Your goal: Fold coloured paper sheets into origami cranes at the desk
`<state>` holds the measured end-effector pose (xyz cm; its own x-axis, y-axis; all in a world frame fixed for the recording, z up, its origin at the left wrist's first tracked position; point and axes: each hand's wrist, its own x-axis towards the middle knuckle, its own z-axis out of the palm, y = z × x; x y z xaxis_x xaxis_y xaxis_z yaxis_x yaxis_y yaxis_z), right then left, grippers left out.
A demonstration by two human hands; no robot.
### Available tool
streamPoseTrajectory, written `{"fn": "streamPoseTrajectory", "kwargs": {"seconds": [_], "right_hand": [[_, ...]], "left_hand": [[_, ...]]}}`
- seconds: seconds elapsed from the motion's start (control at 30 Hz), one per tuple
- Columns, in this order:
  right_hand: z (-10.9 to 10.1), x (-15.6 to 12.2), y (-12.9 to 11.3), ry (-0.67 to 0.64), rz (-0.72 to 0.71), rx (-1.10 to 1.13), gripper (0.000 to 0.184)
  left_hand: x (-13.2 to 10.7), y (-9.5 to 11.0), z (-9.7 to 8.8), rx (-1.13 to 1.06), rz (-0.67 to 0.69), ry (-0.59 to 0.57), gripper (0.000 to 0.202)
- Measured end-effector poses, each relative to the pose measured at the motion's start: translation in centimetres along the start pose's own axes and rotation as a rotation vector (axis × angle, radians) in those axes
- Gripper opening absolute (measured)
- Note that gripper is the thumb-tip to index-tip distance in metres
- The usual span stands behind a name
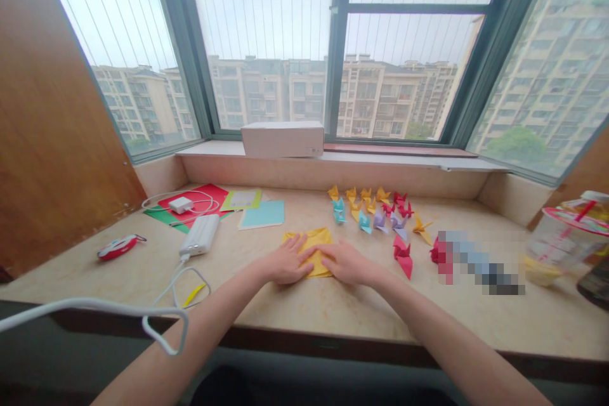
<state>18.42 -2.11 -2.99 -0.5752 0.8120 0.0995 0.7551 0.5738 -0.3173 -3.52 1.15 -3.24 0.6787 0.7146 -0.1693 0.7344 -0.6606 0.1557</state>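
Observation:
A yellow sheet of origami paper (pixel 310 240) lies flat on the stone sill top, with crease lines showing. My left hand (pixel 289 261) rests on its left part, palm down with the fingers stretched out. From the other side my right hand (pixel 346 261) lies on the paper's right edge, fingers extended and pressing down. The fingertips of both hands come close together over the middle, and they cover part of the sheet. Behind and right of the paper stand several folded paper cranes in yellow, blue, purple and red, among them a large red crane (pixel 402 257).
Left lie a white power bank (pixel 200 235) with cables, a white charger (pixel 181 205), a red-and-white gadget (pixel 120 247) and coloured paper sheets (pixel 263 214). A plastic cup with a straw (pixel 554 247) stands far right. A white box (pixel 283 141) sits on the window ledge.

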Motion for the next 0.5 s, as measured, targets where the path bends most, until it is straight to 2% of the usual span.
{"fn": "streamPoseTrajectory", "kwargs": {"seconds": [0.17, 0.3, 0.5], "right_hand": [[0.9, 1.9, -0.2, -0.037, 0.092, -0.039, 0.052], [1.3, 1.9, -0.3, -0.108, 0.102, -0.058, 0.063], [0.8, 1.7, 0.7, -0.187, 0.128, -0.067, 0.079]], "left_hand": [[-0.4, -1.2, -0.2, -0.002, 0.054, 0.022, 0.066], [-0.7, -1.6, -0.1, 0.02, 0.082, 0.047, 0.067], [-1.1, -1.5, -0.5, 0.045, 0.065, 0.033, 0.08]]}}
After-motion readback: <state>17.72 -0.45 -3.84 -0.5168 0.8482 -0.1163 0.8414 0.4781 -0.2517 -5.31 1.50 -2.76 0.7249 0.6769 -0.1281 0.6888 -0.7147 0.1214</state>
